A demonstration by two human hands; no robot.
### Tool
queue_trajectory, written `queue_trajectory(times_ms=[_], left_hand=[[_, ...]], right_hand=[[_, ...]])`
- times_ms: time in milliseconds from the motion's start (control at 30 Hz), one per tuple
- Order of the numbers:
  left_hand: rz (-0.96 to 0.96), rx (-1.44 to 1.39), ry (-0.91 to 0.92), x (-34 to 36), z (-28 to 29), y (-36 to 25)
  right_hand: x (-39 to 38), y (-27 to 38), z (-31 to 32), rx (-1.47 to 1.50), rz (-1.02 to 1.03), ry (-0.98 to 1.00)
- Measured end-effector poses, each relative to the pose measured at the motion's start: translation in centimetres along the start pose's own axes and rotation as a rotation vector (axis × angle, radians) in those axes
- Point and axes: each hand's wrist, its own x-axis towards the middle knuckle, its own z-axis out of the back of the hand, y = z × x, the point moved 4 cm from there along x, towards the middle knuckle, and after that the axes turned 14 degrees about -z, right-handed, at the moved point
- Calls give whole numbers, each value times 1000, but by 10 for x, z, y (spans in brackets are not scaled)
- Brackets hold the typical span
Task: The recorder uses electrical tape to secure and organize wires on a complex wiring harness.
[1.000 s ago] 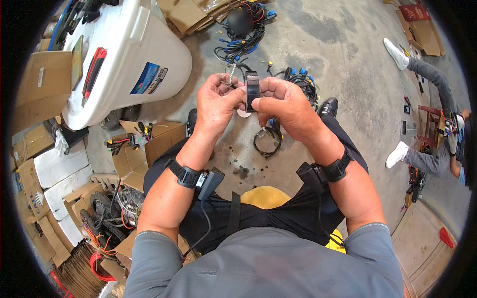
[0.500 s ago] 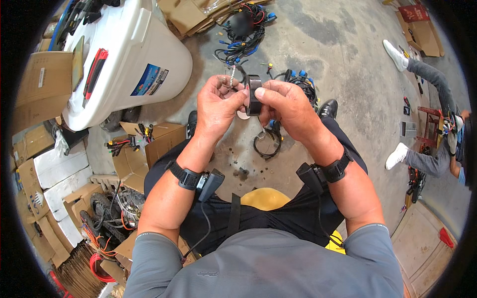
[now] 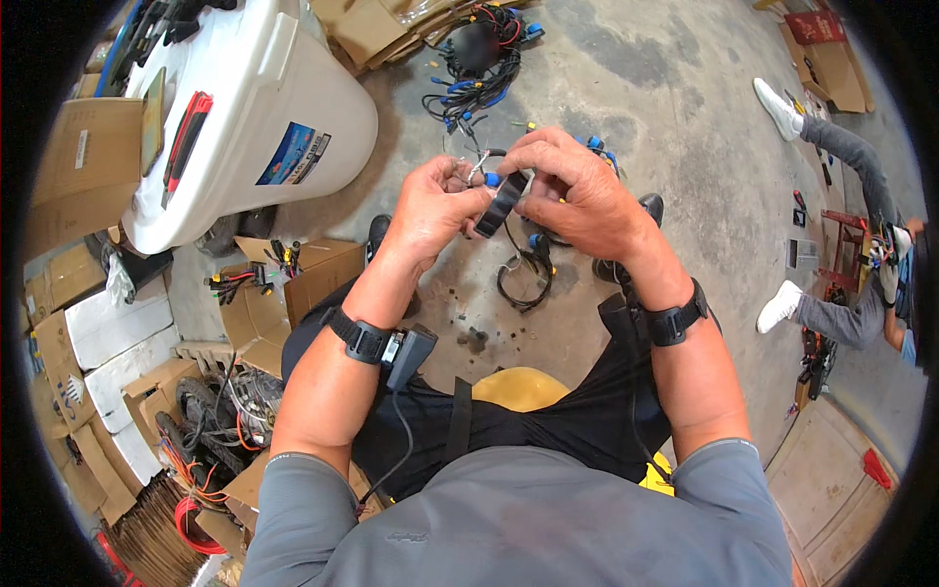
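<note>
Holding a flat black strap-like part [image 3: 501, 203] between both hands, above the concrete floor [image 3: 675, 117] and out in front of my knees. Left hand [image 3: 435, 205] is clenched on its lower end, fingers curled around, with thin pale wire ends [image 3: 476, 168] poking up from between thumb and forefinger. Right hand [image 3: 577, 191] pinches the upper end, fingertips closed on it just beside a small blue connector [image 3: 493, 180]. The part sits tilted, bridging the two grips, both touching it. A black cable loop [image 3: 520, 274] hangs below the hands; cannot tell whether it joins the part. Left of me a white plastic bin [image 3: 293, 98] on its side, open cardboard boxes [image 3: 303, 279] with wire bundles near it. A tangle of black, blue and red cables [image 3: 474, 54] lies on the floor ahead. Another person's legs in grey trousers [image 3: 846, 157] at far right.
</note>
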Motion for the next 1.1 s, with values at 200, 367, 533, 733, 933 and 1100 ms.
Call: queue_trajectory(times_ms=[200,367,533,733,933,1100], left_hand=[[49,-21,-45,4,7,4],[-186,104,-100,8,8,2],[-229,218,-155,9,16,-5],[-243,98,-104,6,14,-14],[-224,-224,12,1,4,-30],[-271,-277,18,0,-2,-29]], right_hand=[[-4,-1,20,-87,-325,0],[-7,-8,29,-50,-368,-79],[-7,-14,26,206,-356,-62],[-7,-11,22,454,-374,24],[-8,-13,20,435,-379,64],[-8,-11,17,437,-439,90]])
